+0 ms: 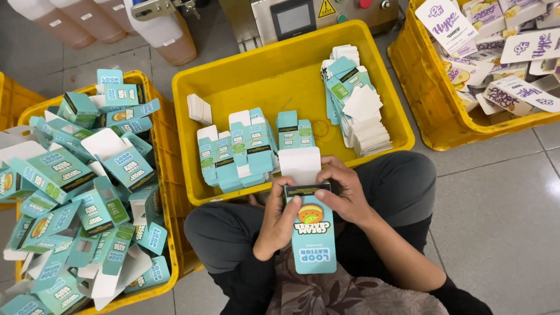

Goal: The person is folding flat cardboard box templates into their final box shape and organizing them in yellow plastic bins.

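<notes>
Both hands grip one teal carton blank (312, 233) over the lap: the left hand (279, 219) is closed on its left edge, thumb on the face, and the right hand (345, 192) pinches the top by the white flap, apparently to steady the fold. More flat blanks stand in the yellow crate (262, 76) just beyond, within reach; folded cartons fill the left crate (166, 192).

Dark trousers, patterned brown top

a flat teal carton (312, 233) with a white top flap, printed side up, lies lengthwise over the lap, its upper end at the near rim of the middle yellow crate.
</notes>
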